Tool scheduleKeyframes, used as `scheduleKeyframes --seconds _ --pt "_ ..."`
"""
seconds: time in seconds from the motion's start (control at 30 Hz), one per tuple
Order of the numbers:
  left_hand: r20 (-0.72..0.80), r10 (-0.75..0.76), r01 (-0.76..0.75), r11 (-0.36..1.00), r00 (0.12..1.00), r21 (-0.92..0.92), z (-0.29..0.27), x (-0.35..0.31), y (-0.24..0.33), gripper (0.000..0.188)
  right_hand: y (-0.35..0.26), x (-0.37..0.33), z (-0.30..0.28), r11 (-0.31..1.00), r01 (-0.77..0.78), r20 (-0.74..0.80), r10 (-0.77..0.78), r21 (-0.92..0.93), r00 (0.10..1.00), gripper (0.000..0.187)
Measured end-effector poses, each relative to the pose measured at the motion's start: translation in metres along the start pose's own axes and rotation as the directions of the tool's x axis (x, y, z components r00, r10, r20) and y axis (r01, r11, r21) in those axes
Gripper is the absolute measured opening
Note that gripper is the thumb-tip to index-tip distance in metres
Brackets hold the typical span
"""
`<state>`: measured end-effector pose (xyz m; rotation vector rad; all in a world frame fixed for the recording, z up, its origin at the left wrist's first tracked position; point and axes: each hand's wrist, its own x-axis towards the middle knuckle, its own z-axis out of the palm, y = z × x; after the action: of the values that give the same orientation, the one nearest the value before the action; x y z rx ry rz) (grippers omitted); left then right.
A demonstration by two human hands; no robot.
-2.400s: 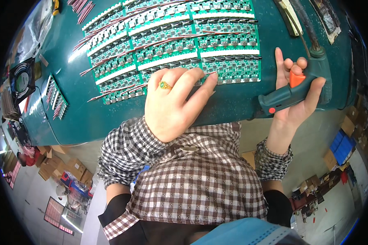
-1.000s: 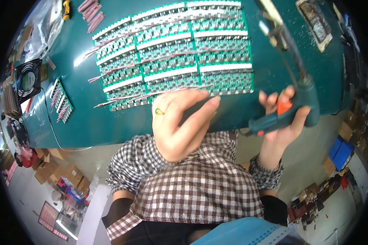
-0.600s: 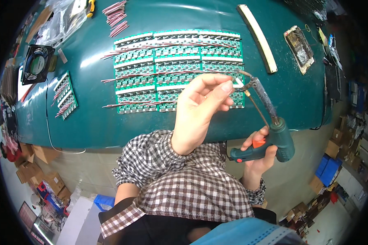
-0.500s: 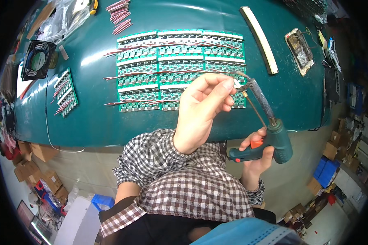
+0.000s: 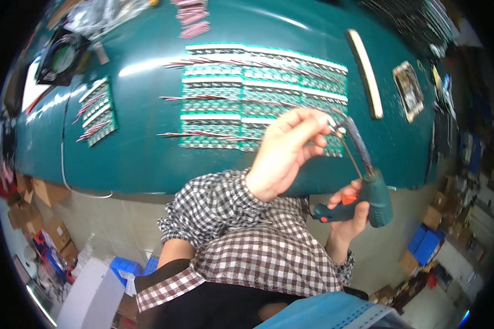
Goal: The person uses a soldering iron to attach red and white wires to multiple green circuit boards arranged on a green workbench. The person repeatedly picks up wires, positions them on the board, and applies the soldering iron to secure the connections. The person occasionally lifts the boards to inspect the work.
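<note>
My right hand (image 5: 350,221) is wrapped round the handle of a green soldering gun (image 5: 379,198) with a red trigger. Its dark barrel slants up and left, and a thin brass-coloured tube runs beside it. Close to the barrel's upper end, my left hand (image 5: 284,149) pinches a small white piece (image 5: 331,122), too small and blurred to name. Both hands are raised in front of the lower right part of a panel of green circuit boards (image 5: 211,118), which lies on the table in rows with red, black and white wires across it.
A smaller wired circuit board (image 5: 99,112) and a black fan (image 5: 63,56) lie to the left on the green table (image 5: 132,159). Pink wire bundles (image 5: 192,15) are at the far side. Rightward are a long white strip (image 5: 364,74) and a stained shallow tray (image 5: 409,91).
The view has shifted, so the boards and table items sit differently in the picture. Both hands keep their grips, with the white piece still close to the soldering gun's end.
</note>
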<state>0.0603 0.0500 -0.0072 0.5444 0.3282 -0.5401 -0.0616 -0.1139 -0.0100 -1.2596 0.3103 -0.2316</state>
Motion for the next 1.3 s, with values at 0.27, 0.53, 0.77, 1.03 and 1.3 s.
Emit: scheduleKeyframes --seconds 0.27,0.53,0.77,1.03,1.3 --pt "0.417 0.708 -0.399 -0.206 0.569 0.894 -0.038 0.009 0.131 0.012 -0.028 0.036 -0.018 0.993 0.114 0.045 -0.114 -0.012 0.992 0.048" --pt "0.496 0.628 -0.066 -0.579 0.6 0.813 -0.084 0.082 0.167 0.012 -0.032 0.048 -0.02 0.994 0.105 0.063 -0.105 0.0 0.992 0.046" --pt "0.506 0.515 -0.093 -0.632 0.692 0.77 -0.092 0.089 0.18 0.016 -0.03 0.045 -0.03 0.995 0.104 -0.002 -0.104 -0.005 0.995 0.047" --pt "0.436 0.491 -0.512 0.023 0.754 0.859 -0.016 0.027 0.119 0.011 -0.034 0.042 -0.024 0.996 0.067 -0.005 -0.067 0.057 0.998 0.051" --pt "0.211 0.114 -0.223 0.752 0.971 0.621 0.02 -0.013 0.001 0.017 -0.029 0.07 0.033 0.962 0.081 0.069 -0.066 -0.259 0.995 0.047"
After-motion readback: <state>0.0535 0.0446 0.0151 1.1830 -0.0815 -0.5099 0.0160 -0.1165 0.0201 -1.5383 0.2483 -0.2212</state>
